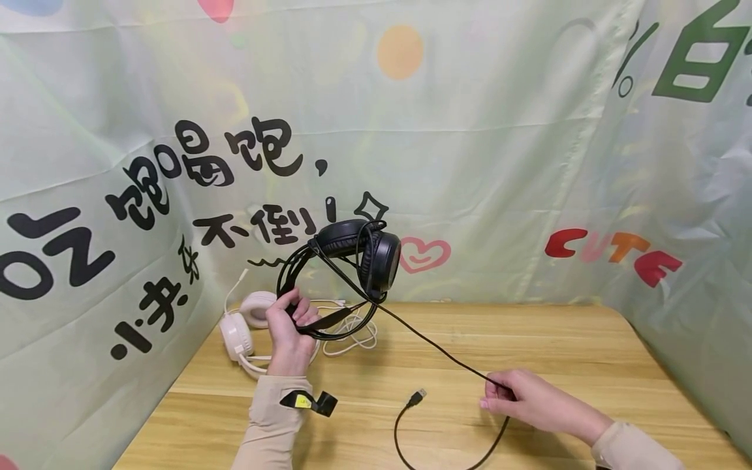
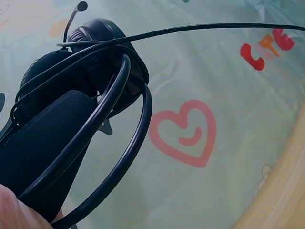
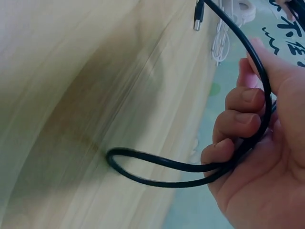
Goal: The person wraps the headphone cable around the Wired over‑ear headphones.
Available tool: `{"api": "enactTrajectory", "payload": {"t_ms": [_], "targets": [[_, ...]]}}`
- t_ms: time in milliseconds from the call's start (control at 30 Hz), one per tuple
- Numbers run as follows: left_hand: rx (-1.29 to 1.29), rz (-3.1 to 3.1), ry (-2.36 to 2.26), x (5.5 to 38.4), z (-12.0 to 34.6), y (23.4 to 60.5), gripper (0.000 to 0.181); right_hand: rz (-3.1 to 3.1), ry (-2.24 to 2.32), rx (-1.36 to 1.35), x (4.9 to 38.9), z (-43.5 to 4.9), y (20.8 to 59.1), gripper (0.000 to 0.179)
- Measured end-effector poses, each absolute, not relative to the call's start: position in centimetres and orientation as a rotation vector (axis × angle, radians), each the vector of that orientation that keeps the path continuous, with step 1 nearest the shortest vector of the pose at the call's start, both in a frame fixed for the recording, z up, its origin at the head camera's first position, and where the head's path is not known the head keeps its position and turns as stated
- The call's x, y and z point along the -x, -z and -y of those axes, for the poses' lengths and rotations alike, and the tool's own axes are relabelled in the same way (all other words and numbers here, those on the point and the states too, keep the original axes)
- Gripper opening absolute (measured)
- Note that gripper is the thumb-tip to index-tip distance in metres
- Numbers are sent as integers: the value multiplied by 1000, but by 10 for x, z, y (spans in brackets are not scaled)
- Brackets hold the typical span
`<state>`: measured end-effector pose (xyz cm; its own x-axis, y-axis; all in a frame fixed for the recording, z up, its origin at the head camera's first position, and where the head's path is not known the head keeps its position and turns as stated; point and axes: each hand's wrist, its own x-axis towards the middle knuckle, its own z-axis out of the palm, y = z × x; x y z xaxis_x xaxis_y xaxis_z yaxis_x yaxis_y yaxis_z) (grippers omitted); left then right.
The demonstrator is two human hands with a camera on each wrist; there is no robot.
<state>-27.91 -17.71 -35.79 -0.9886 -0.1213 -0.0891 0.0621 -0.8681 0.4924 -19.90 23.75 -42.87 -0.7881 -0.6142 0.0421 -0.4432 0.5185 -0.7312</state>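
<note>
Pale green fabric [image 1: 499, 163] is hanging in creases behind and on both sides of a light wood-grain desk [image 1: 564, 339]. Large black Chinese characters [image 1: 205, 171] are running across the left; an orange circle [image 1: 400, 52] is sitting above a pink heart outline [image 1: 424, 256]; colourful letters [image 1: 625, 248] spelling "CUTE" are showing at right.

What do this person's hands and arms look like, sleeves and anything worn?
The left hand and right hand wear no gloves. Beige sleeves reach to the wrists; the left one bears a black band with a yellow label and a small black block.
</note>
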Motion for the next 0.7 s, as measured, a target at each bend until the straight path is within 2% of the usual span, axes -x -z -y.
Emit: {"api": "enactTrajectory", "payload": {"t_ms": [400, 633, 700], "targets": [[-122, 814, 2966, 277, 177, 359, 40, -2512, 1172, 861, 209, -248, 429, 32], [-58, 842, 2996, 277, 176, 360, 40, -2569, 1185, 921, 212, -254, 430, 26], [-35, 848, 3011, 277, 176, 360, 40, -2567, 1187, 892, 213, -254, 429, 30]]}}
